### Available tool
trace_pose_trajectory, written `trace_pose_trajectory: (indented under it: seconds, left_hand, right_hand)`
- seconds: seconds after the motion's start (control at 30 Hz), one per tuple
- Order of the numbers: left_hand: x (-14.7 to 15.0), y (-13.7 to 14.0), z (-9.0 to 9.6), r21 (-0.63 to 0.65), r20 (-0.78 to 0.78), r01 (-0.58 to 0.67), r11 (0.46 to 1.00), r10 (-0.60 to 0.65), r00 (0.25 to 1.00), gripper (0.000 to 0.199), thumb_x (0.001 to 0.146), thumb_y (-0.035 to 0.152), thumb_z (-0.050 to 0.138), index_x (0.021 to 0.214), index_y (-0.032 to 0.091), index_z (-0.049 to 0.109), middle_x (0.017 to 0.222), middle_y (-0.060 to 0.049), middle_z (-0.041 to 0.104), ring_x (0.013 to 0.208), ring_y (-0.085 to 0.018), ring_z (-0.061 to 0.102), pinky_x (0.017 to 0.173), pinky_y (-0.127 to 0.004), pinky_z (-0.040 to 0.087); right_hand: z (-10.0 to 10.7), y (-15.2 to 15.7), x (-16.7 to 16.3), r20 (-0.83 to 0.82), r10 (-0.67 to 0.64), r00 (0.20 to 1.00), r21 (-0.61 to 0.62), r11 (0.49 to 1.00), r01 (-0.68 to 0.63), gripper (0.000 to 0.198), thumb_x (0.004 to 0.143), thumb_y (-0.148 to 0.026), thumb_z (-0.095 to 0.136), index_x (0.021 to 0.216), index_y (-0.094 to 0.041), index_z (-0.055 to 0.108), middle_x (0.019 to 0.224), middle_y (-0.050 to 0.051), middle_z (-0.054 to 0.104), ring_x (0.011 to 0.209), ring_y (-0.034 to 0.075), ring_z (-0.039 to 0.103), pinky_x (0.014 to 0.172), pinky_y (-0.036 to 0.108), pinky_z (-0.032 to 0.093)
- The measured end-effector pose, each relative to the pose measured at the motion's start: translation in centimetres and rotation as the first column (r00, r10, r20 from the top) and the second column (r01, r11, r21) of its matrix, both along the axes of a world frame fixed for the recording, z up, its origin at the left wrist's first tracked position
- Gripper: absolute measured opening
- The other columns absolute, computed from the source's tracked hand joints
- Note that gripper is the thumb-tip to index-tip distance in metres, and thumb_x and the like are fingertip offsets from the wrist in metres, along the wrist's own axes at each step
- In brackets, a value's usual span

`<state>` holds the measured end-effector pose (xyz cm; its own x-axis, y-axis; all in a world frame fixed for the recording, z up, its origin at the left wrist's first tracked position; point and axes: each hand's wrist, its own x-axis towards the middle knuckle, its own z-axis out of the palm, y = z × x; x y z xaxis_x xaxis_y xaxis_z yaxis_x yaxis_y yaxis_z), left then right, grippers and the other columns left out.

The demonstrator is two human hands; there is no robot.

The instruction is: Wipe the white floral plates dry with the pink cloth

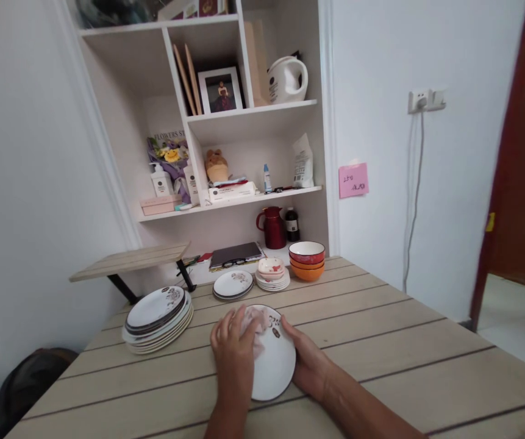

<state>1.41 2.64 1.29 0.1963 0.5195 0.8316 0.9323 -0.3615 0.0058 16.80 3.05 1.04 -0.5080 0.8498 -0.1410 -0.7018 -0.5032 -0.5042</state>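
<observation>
A white plate (275,366) with a dark rim and a floral print is tilted toward me above the wooden table, near its front. My right hand (310,366) grips the plate's right edge, thumb on the face and the other fingers hidden behind it. Over the plate's upper left, my left hand (233,341) presses a pale pink cloth (257,323) against the surface, its fingers bent around the cloth. Just beyond lie two or so similar plates (233,284) in a low pile.
A tall stack of plates (158,320) stands at the left. Small dishes (271,277) and stacked red and orange bowls (307,261) sit at the back of the table (381,341). A raised wooden stand (129,263), a red jug (274,228) and shelves (253,116) are behind.
</observation>
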Motion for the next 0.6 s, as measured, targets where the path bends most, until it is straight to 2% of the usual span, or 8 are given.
trace_pose_trajectory:
  seconds: [0.07,0.1,0.27,0.37,0.5,0.6]
  left_hand:
    - [-0.1,-0.3,0.3,0.023,-0.001,-0.103,0.994,0.103,0.995,0.042,0.076,0.011,0.069,0.109,0.037,0.067,0.123,-0.006,0.061,0.115,-0.032,0.05,0.091,-0.052,0.042]
    - [-0.2,-0.3,0.3,0.034,-0.012,-0.11,0.993,0.11,0.994,0.043,0.075,0.011,0.069,0.109,0.036,0.067,0.12,-0.007,0.062,0.111,-0.031,0.052,0.087,-0.049,0.044]
    - [0.3,0.5,-1.4,-0.034,-0.121,0.108,0.994,-0.111,0.986,0.04,0.075,0.011,0.069,0.109,0.03,0.067,0.092,-0.003,0.062,0.083,-0.018,0.058,0.071,-0.028,0.051]
    - [0.9,1.1,-2.7,-0.108,-0.063,0.189,0.976,-0.196,0.978,0.039,0.078,0.013,0.065,0.113,0.029,0.065,0.094,-0.003,0.062,0.085,-0.017,0.059,0.069,-0.025,0.053]
    - [1.4,1.4,-3.5,-0.166,0.078,0.32,0.933,-0.311,0.947,0.036,0.087,0.014,0.05,0.119,0.027,0.064,0.098,-0.005,0.064,0.09,-0.017,0.061,0.074,-0.025,0.054]
    - [1.3,1.3,-3.3,-0.155,0.041,0.373,0.915,-0.372,0.927,0.043,0.091,0.013,0.043,0.129,0.028,0.056,0.104,-0.006,0.065,0.097,-0.018,0.062,0.084,-0.028,0.054]
  right_hand:
    - [0.0,0.3,0.3,-0.021,-0.017,1.0,-0.038,0.999,0.016,0.056,0.085,-0.051,0.054,0.124,-0.01,0.057,0.104,0.014,0.073,0.096,0.025,0.068,0.097,0.041,0.044]
    - [-0.1,0.5,0.5,-0.025,-0.035,0.999,-0.051,0.998,0.034,0.057,0.085,-0.052,0.054,0.124,-0.01,0.057,0.104,0.015,0.074,0.095,0.025,0.068,0.096,0.042,0.044]
    - [-0.3,1.5,1.6,-0.046,-0.098,0.994,-0.04,0.995,0.097,0.058,0.085,-0.054,0.051,0.123,-0.011,0.058,0.104,0.016,0.073,0.094,0.027,0.068,0.094,0.045,0.045]
    - [-0.4,1.7,1.9,-0.08,-0.106,0.991,-0.039,0.994,0.103,0.058,0.085,-0.055,0.05,0.12,-0.01,0.059,0.102,0.016,0.074,0.095,0.027,0.068,0.093,0.044,0.046]
    - [0.0,1.3,1.9,-0.066,-0.092,0.994,-0.017,0.996,0.091,0.055,0.086,-0.053,0.052,0.115,-0.008,0.062,0.099,0.016,0.074,0.096,0.026,0.068,0.094,0.04,0.045]
    - [0.2,0.7,1.5,-0.055,-0.064,0.996,0.022,0.998,0.066,0.05,0.086,-0.051,0.054,0.111,-0.008,0.064,0.103,0.015,0.073,0.097,0.024,0.067,0.096,0.038,0.044]
